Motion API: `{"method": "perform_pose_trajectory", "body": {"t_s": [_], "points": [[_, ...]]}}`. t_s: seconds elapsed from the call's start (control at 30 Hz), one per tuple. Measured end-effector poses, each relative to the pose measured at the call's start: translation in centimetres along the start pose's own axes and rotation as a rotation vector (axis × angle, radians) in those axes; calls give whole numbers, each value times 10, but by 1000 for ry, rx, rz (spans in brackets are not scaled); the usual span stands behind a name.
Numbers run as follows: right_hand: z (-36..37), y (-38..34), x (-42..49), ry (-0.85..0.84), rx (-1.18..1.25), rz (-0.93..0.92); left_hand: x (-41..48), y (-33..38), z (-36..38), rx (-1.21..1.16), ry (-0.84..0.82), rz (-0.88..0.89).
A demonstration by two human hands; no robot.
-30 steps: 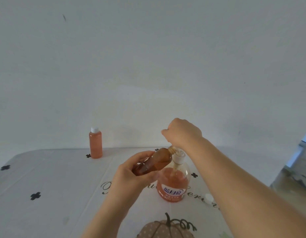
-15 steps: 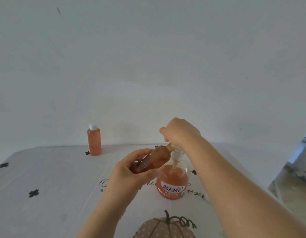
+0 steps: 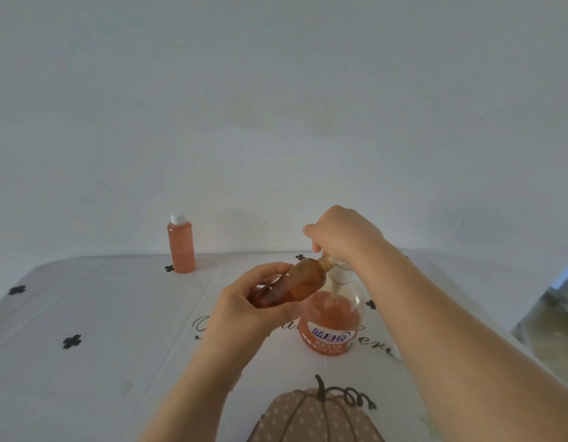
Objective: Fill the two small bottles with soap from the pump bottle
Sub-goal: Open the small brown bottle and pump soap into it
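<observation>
The left hand (image 3: 244, 311) is wrapped round the lower half of a small bottle (image 3: 295, 282), thumb on the near side and fingers curled over the far side, holding it off the table and tilted so its open mouth points up and to the right. That mouth meets the spout of the pump bottle (image 3: 332, 317), right under the right hand (image 3: 343, 232), whose fingers are curled down over the pump head and hide most of it. The tilted bottle looks dark amber, with soap in it. The pump bottle stands upright on the tablecloth (image 3: 101, 314), roughly half full of orange soap, with a blue label on its front. Well off to the left, near the wall (image 3: 276, 106), the second small bottle (image 3: 181, 245) stands upright, full of orange soap, its white cap (image 3: 177, 217) on. The cloth is white with small black clover marks, a line of script, and a pumpkin print (image 3: 314, 416) at the near edge.
</observation>
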State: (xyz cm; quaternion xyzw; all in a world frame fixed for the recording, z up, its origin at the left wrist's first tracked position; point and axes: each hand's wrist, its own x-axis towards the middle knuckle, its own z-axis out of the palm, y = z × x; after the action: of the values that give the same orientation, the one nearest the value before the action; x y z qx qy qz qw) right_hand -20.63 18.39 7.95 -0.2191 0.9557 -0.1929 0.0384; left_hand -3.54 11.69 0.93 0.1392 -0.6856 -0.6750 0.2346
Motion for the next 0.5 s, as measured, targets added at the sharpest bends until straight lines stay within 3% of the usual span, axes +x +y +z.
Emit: {"method": "perform_pose_trajectory", "body": {"t_s": [0.5], "points": [[-20,-5,-15,107,-57,-75,-5,7,4,-44,21,9]]}}
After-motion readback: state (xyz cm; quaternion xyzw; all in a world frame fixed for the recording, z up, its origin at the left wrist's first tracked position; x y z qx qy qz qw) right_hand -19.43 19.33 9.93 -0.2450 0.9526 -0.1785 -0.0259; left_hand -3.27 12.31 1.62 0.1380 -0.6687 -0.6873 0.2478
